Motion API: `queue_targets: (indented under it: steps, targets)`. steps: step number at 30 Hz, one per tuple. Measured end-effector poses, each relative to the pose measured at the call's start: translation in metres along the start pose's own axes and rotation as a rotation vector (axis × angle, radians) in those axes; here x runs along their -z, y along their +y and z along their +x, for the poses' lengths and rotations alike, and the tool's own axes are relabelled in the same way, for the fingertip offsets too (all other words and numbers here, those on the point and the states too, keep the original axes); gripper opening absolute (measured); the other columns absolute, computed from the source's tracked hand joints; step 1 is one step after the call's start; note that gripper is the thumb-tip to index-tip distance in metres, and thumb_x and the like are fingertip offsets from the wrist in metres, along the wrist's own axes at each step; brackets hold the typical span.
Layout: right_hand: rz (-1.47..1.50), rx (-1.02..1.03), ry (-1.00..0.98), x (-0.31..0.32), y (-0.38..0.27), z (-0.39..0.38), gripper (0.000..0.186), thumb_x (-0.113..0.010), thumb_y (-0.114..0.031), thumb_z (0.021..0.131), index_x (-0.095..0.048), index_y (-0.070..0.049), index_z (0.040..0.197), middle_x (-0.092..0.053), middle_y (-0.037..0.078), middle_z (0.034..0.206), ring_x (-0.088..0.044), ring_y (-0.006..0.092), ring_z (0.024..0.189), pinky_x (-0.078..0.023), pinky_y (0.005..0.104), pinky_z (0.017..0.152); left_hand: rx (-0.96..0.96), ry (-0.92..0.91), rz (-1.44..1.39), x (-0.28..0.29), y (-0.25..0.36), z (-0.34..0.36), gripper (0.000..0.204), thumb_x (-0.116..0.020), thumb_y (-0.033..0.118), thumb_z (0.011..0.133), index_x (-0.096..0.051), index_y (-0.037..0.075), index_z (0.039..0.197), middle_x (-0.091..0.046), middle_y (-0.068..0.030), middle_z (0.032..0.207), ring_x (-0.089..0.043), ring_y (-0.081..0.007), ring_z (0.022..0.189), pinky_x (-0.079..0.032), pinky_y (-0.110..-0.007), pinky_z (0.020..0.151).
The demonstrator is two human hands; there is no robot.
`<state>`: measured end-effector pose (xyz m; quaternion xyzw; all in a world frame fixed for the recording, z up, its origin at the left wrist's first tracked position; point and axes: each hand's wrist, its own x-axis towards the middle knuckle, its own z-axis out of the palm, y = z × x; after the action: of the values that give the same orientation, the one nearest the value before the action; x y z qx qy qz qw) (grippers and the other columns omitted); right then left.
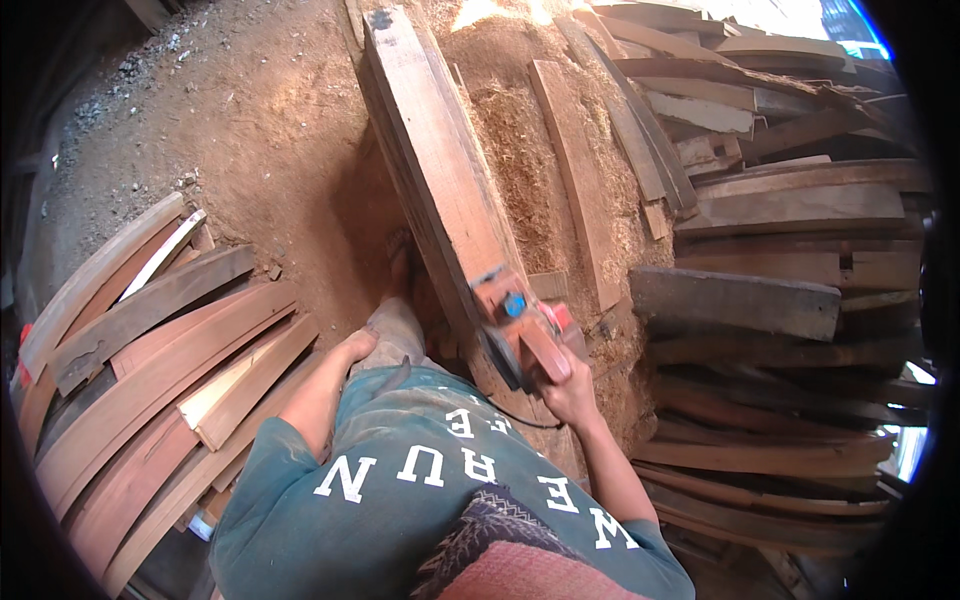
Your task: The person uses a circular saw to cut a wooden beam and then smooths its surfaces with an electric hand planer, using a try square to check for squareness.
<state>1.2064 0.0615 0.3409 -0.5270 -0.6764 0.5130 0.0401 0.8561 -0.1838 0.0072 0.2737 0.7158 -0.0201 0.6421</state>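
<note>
My right hand (570, 388) is wrapped round the rear handle of a red electric hand planer (512, 318) with a blue knob. The planer rests on the near part of a long, thick wooden beam (437, 150), which runs away from me toward the top of the view. A dark cord hangs from the planer near my wrist. My left hand (357, 346) lies on my bent left leg, just left of the beam, and holds nothing; its fingertips are only partly visible. The planer's sole is hidden against the wood.
Loose planks (170, 370) are piled at the left. A tall stack of boards (790, 210) fills the right side. Wood shavings (505, 130) and a few flat boards (575, 170) lie right of the beam. My bare foot (400, 248) stands on the dirt floor (270, 130) beside it.
</note>
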Motion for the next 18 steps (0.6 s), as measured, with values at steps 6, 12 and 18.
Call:
queue_targets:
  steps: [6, 12, 18]
  targets:
    - [-0.009, 0.218, 0.044, -0.014, -0.100, 0.163, 0.027, -0.070, -0.004, 0.084, -0.071, 0.001, 0.111, -0.076, 0.015, 0.093, -0.075, 0.0250, 0.088, -0.059, 0.0388, 0.083, -0.035, 0.066, -0.112, 0.010, -0.012, -0.011, 0.064, -0.045, 0.042, 0.112, -0.052, -0.005, 0.155, -0.051, -0.0272, 0.162, -0.045, -0.0387, 0.154, -0.034, -0.043, 0.128]
    - [-0.099, 0.380, 0.049, -0.030, -0.219, 0.333, 0.024, -0.071, -0.012, 0.088, -0.075, 0.001, 0.107, -0.076, 0.015, 0.083, -0.073, 0.0208, 0.076, -0.057, 0.0392, 0.070, 0.058, 0.127, -0.329, 0.026, -0.007, -0.028, 0.058, -0.054, 0.040, 0.110, -0.060, 0.000, 0.151, -0.062, -0.0248, 0.153, -0.055, -0.0374, 0.146, -0.041, -0.043, 0.122]
    - [-0.182, 0.600, 0.054, -0.049, -0.306, 0.492, 0.027, -0.064, -0.031, 0.096, -0.083, -0.015, 0.108, -0.077, 0.017, 0.083, -0.077, 0.0232, 0.074, -0.060, 0.0405, 0.062, 0.128, 0.197, -0.423, 0.030, -0.018, -0.027, 0.055, -0.058, 0.036, 0.108, -0.061, 0.000, 0.150, -0.063, -0.0242, 0.151, -0.057, -0.0366, 0.145, -0.042, -0.042, 0.121]
